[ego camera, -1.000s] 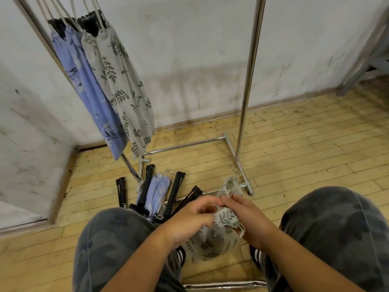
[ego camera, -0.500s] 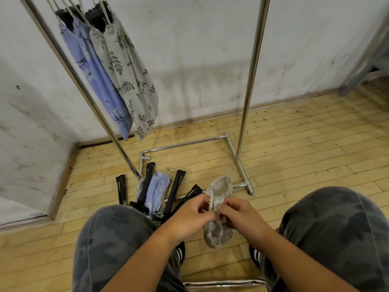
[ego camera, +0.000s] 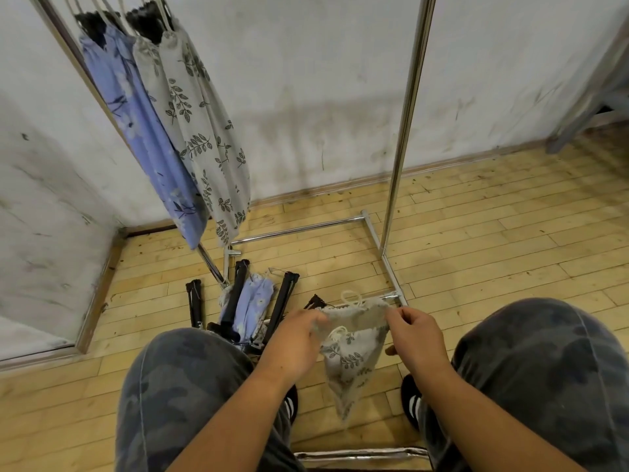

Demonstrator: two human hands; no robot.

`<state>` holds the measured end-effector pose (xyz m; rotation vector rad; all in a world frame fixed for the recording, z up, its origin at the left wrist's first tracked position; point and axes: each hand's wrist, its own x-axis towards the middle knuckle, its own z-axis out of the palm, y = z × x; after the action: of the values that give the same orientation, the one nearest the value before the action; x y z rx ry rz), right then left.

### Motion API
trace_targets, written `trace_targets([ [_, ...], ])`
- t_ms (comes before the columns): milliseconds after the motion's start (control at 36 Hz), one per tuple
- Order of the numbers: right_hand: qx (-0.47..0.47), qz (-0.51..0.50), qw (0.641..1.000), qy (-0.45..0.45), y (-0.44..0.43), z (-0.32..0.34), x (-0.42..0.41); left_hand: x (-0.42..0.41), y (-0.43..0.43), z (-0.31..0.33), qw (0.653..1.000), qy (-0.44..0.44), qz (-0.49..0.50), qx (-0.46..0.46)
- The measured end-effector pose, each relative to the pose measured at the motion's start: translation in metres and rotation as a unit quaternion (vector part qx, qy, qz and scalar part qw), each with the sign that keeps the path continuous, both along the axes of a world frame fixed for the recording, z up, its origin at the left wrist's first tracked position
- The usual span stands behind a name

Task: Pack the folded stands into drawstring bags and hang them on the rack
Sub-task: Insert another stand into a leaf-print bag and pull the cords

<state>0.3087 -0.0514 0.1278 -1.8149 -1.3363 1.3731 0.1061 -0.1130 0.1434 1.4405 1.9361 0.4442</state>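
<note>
Presently the person sat facing the rack [ego camera: 405, 131], holding a grey leaf-print drawstring bag [ego camera: 354, 352] between the knees, clear of the floor [ego camera: 476, 250]. The left hand [ego camera: 295, 338] pinched the left edge of the bag's mouth and the right hand [ego camera: 416, 333] pinched the right edge, each grip closed on cloth. The mouth was stretched flat between them. The body of the bag hung limp and tapered downward, so I judged it empty. The cord loops [ego camera: 350, 298] showed at the hem. Several black folded stands [ego camera: 285, 299] lay on the floor just beyond the left knee, by the rack's foot. A blue bag [ego camera: 257, 301] lay among them; whether it held a stand I could not tell. Four filled bags [ego camera: 204, 137] already hung from the top rail at the left end. Step in hand, as I read it: opening this bag to receive a stand. The next move would likely call for one hand to hold the mouth open alone. The other would need to let go, reach down to the left for a stand, and feed it in end first.
</note>
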Motion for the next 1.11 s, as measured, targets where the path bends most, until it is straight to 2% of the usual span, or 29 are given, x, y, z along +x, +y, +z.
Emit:
trace_targets([
  [139, -0.009, -0.019, 1.0, -0.013, 0.002, 0.003, 0.0, -0.002, 0.001, 0.004, 0.998, 0.03, -0.02, -0.046],
  [361, -0.047, -0.074, 0.996, -0.004, 0.005, 0.007, 0.003, -0.007, 0.005, 0.003, 0.99, -0.097, 0.079, -0.058],
  [500, -0.076, -0.088, 0.992, 0.049, 0.007, 0.008, 0.002, -0.002, 0.004, 0.006, 0.99, -0.138, 0.035, -0.012],
  [583, -0.093, -0.096, 0.986, 0.104, 0.006, 0.013, 0.0, 0.0, 0.003, 0.01, 0.994, -0.108, 0.003, -0.023],
  [722, -0.045, -0.113, 0.979, 0.162, 0.008, 0.011, -0.001, 0.002, 0.001, 0.012, 0.994, -0.105, -0.02, -0.035],
  [806, 0.024, -0.063, 0.982, 0.176, 0.005, 0.016, -0.002, 0.001, 0.003, 0.007, 0.994, -0.101, -0.029, -0.043],
  [889, 0.066, 0.032, 0.98, 0.187, -0.003, 0.022, -0.008, 0.001, 0.004, 0.004, 0.992, -0.111, -0.04, -0.046],
  [1028, 0.087, 0.243, 0.964, 0.065, -0.013, 0.005, -0.011, 0.003, 0.002, 0.009, 0.989, -0.132, -0.035, -0.05],
  [1111, 0.107, 0.316, 0.942, 0.017, -0.016, 0.002, -0.011, 0.003, 0.002, 0.011, 0.988, -0.145, -0.031, -0.046],
])
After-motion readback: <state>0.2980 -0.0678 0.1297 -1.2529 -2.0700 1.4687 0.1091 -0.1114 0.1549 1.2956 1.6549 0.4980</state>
